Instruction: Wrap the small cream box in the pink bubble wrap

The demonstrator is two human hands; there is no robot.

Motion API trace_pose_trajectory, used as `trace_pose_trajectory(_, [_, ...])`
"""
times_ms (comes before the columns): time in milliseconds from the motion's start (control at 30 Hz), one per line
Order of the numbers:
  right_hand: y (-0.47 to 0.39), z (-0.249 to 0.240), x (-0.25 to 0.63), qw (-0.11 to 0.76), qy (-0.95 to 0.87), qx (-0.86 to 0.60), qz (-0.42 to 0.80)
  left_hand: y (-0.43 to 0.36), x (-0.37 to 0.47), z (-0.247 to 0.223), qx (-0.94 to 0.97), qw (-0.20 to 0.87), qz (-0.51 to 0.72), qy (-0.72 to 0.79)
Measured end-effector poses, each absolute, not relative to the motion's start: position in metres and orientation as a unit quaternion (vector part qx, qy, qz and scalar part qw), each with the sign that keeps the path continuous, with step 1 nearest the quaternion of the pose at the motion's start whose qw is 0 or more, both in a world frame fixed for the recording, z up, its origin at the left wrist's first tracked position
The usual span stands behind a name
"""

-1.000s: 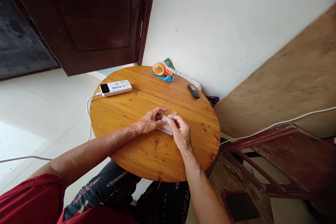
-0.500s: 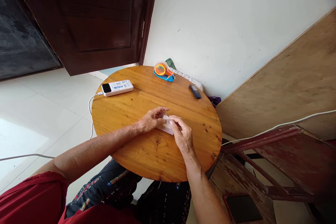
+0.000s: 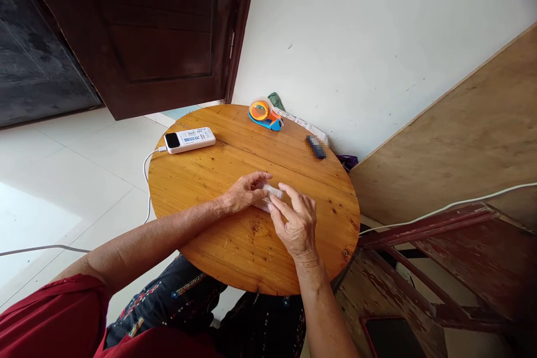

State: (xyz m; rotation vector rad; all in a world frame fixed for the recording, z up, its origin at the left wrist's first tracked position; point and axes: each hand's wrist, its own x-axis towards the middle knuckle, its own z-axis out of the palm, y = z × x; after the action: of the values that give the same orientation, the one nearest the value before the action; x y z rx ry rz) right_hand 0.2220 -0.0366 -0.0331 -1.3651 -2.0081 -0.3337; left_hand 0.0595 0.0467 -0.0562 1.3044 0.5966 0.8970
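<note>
A small clear plastic packet (image 3: pixel 273 191) lies low over the middle of the round wooden table (image 3: pixel 188 179), its right part raised or folded over. My left hand (image 3: pixel 246 193) is closed on its left side, thumb on top and fingers behind. At the right end is my right hand (image 3: pixel 298 224), fingers apart. Its index fingertip stands off beyond the packet's far corner, while the thumb and another fingertip meet the near edge. What is inside the packet, if anything, I cannot make out.
A white power bank (image 3: pixel 191 140) with a cable sits at the table's left. Toward the back are an orange and blue tape dispenser (image 3: pixel 265 114) and a dark blurred object (image 3: pixel 316 147). A wooden chair (image 3: pixel 419 268) holding a dark tablet-like device (image 3: pixel 392 338) stands at right.
My right hand has loosened its pinch, and its fingers have spread. The packet's right part now looks raised or folded over. My left hand stays in place.
</note>
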Motion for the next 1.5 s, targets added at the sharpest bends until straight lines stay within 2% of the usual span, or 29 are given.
trace_pose_trajectory(200, [-0.04, -0.033, 0.218, 0.319, -0.773, -0.518, -0.178, 0.046, 0.059, -0.057, 0.568, 0.675, 0.39, 0.263])
trace_pose_trajectory(700, [-0.039, -0.037, 0.211, 0.346, -0.758, -0.525, -0.175, 0.045, 0.061, -0.06, 0.614, 0.615, 0.398, 0.293])
trace_pose_trajectory(967, [-0.04, -0.038, 0.218, 0.444, -0.721, -0.526, -0.086, 0.042, 0.064, -0.063, 0.628, 0.603, 0.385, 0.306])
trace_pose_trajectory(1167, [-0.035, -0.045, 0.225, 0.353, -0.751, -0.551, -0.085, 0.041, 0.066, -0.069, 0.647, 0.56, 0.414, 0.312])
trace_pose_trajectory(1400, [-0.035, -0.047, 0.224, 0.407, -0.723, -0.553, -0.076, 0.041, 0.066, -0.073, 0.669, 0.523, 0.425, 0.313])
trace_pose_trajectory(1500, [-0.034, -0.048, 0.225, 0.386, -0.734, -0.554, -0.073, 0.04, 0.065, -0.071, 0.681, 0.509, 0.423, 0.315])
